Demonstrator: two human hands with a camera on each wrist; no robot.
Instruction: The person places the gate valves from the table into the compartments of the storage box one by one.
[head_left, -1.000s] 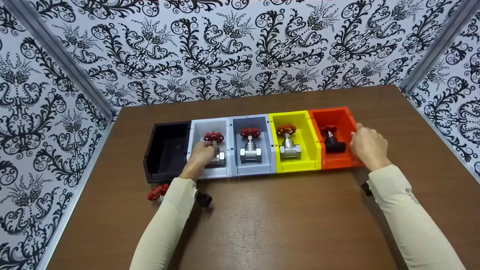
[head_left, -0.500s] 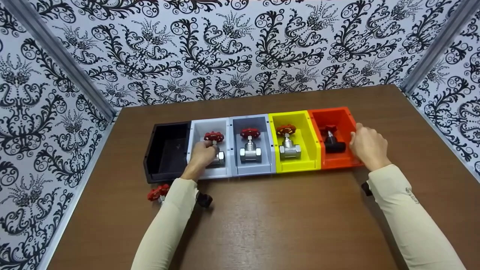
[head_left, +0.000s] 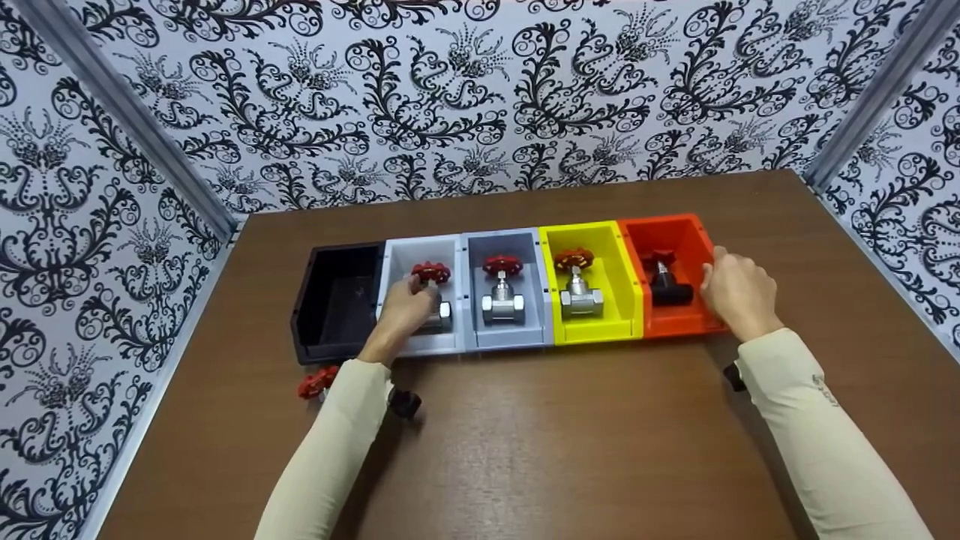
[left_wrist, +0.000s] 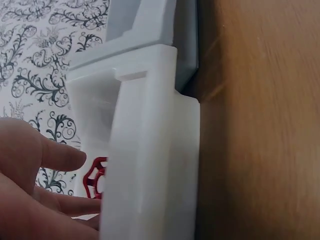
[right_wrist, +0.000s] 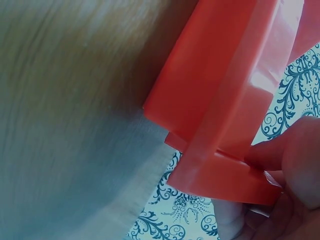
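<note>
My left hand (head_left: 406, 306) reaches into the white bin (head_left: 401, 251), over a metal gate valve with a red handwheel (head_left: 431, 272). It hides part of the valve body. In the left wrist view the thumb (left_wrist: 62, 156) and fingers are extended and apart behind the bin's front wall (left_wrist: 150, 150). At the right end, my right hand (head_left: 742, 295) grips the side wall of the orange bin (head_left: 679, 326). The right wrist view shows its thumb (right_wrist: 270, 152) on one side of the orange wall (right_wrist: 225, 175) and fingers curled on the other.
Grey (head_left: 506, 341) and yellow (head_left: 600, 330) bins hold metal valves with red handwheels. A black-bodied valve (head_left: 667, 291) lies in the orange bin. Left stands a black bin (head_left: 341, 300). Before it, another red handwheel (head_left: 318, 381) is partly behind my left sleeve. Patterned walls surround the table.
The left thumb and fingers have shifted slightly on or beside the valve in the white bin. The right hand stays on the orange bin. The head view has moved a little.
</note>
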